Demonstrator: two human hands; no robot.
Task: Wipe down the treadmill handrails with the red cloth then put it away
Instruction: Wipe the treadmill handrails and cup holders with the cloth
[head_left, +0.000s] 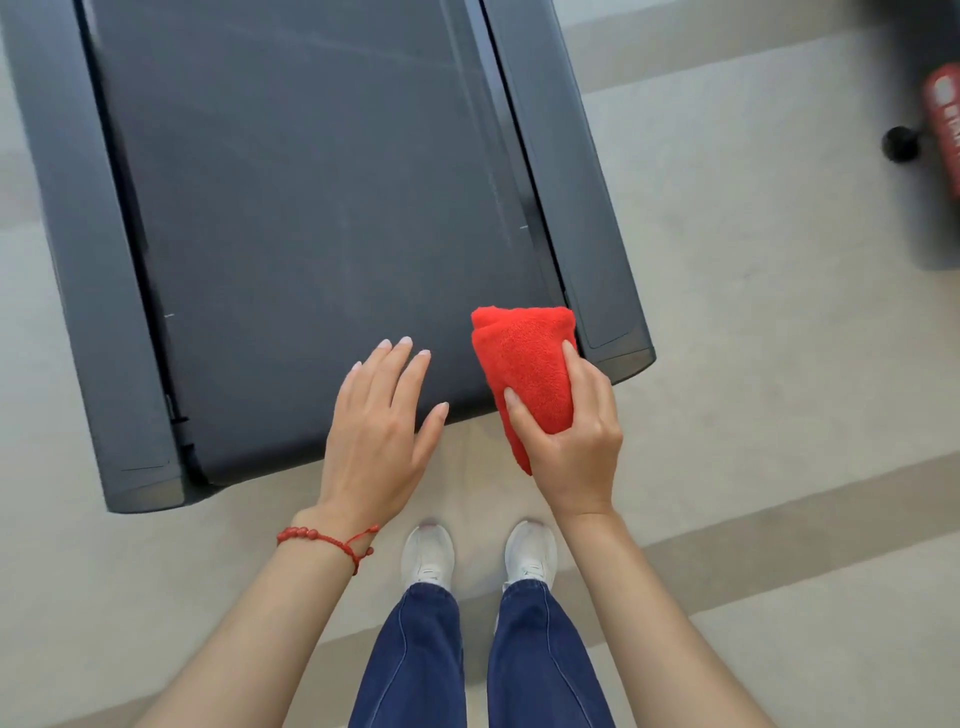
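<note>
— Over treadmill (311, 208) deck's near right corner: red cloth (524, 358), folded, gripped by right hand (571, 447).
— Left hand (374, 431)?
— Fingers straight, spread, holding nothing, above deck's near edge.

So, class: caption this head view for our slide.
Right hand grips red cloth above treadmill; left hand open.

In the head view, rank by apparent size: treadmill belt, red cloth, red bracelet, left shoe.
1. Treadmill belt, by far the largest.
2. Red cloth.
3. Left shoe, though it lies farther from the camera than the cloth.
4. Red bracelet, a thin strand.
</note>
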